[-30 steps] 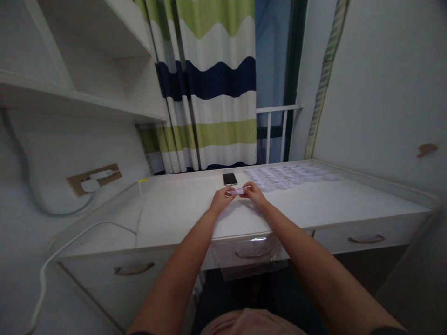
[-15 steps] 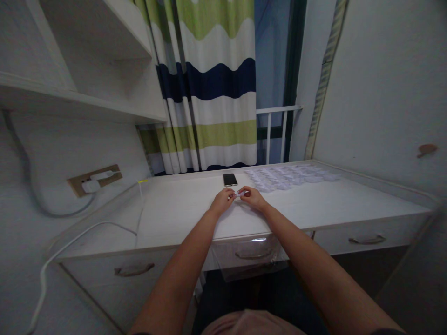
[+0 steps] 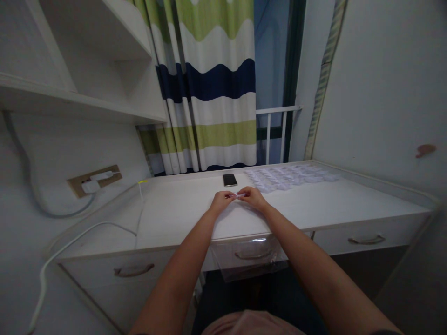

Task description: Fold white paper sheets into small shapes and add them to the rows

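My left hand (image 3: pixel 222 201) and my right hand (image 3: pixel 252 197) meet above the desk, fingertips pinched from both sides on a small white folded piece (image 3: pixel 238 195). Most of it is covered by my fingers, and I cannot tell whether it is paper or cloth. Just beyond my hands a dark-screened phone (image 3: pixel 230 180) lies flat. To its right, rows of several similar white folded pieces (image 3: pixel 289 177) are laid close together on the desktop.
The white desk (image 3: pixel 174 209) has drawers along its front. A clear plastic bag (image 3: pixel 244 260) hangs over the middle drawer. At left, a white cable (image 3: pixel 104 223) crosses the desk edge below a wall socket (image 3: pixel 96 181). A shelf (image 3: pixel 104 109) juts out above; a striped curtain (image 3: pixel 220 83) hangs behind.
My left hand has dropped slightly, and its fingers have shifted on the white piece. My right hand stays nearly in place, still pinching it.
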The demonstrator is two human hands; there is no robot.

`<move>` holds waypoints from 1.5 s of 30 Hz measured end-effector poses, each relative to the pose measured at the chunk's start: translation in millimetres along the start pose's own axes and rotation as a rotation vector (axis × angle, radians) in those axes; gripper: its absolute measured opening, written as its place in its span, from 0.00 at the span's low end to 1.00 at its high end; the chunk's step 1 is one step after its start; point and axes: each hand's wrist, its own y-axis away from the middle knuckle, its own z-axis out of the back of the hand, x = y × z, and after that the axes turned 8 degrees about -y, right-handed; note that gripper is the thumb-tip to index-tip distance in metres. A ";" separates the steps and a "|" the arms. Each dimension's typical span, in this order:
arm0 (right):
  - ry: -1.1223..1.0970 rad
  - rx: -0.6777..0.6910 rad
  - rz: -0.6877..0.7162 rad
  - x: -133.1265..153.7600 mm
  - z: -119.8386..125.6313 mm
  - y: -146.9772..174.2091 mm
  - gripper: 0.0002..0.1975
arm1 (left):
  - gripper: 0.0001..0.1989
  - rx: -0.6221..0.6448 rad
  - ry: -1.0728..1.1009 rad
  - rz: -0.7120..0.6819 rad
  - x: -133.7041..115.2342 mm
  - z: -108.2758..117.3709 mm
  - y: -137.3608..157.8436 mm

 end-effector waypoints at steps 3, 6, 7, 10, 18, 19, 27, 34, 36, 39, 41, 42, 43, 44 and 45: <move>0.050 0.007 0.010 -0.8 0.3 -0.2 0.04 | 0.05 0.004 0.000 -0.005 -0.3 -0.1 0.8; 0.105 0.029 0.036 -2.7 0.6 -1.3 0.02 | 0.05 -0.010 0.000 -0.003 2.0 -1.6 1.0; 0.110 0.034 0.046 -3.2 0.7 -1.8 0.02 | 0.05 -0.018 0.000 0.002 3.0 -2.0 0.7; 0.070 0.027 0.055 -3.3 1.1 -3.1 0.03 | 0.06 -0.026 0.020 0.027 4.9 -2.4 -1.1; -0.166 0.017 -0.170 6.7 4.0 -3.5 0.07 | 0.11 -0.016 0.355 0.101 -5.4 1.0 -2.5; -0.211 0.015 -0.187 8.4 4.0 -3.2 0.08 | 0.11 -0.024 0.384 0.107 -7.2 1.2 -2.0; -0.429 0.001 -0.250 16.0 3.2 -1.1 0.14 | 0.14 -0.046 0.415 0.143 -11.3 1.5 -0.9; -0.417 0.012 -0.316 15.2 5.4 -0.1 0.12 | 0.21 0.058 0.487 0.238 -9.7 0.8 0.7; -0.419 0.013 -0.311 16.3 5.4 0.1 0.11 | 0.18 0.086 0.491 0.264 -9.6 0.7 0.7; -0.468 0.003 -0.341 18.1 4.5 0.6 0.12 | 0.15 0.065 0.479 0.286 -9.3 1.0 -0.6; -0.517 0.008 -0.383 18.8 3.7 0.9 0.13 | 0.14 0.034 0.478 0.304 -8.9 1.7 -1.6; -0.539 0.016 -0.401 18.8 3.5 0.9 0.13 | 0.14 0.022 0.482 0.313 -8.8 2.1 -1.7; -0.556 0.022 -0.414 18.6 3.3 0.8 0.13 | 0.14 0.016 0.494 0.320 -8.7 2.5 -1.6; -0.568 0.025 -0.422 18.3 3.4 0.6 0.13 | 0.14 0.016 0.514 0.325 -8.8 2.7 -1.2; -0.573 0.023 -0.426 17.9 3.6 0.2 0.12 | 0.14 0.026 0.542 0.330 -8.9 2.9 -0.6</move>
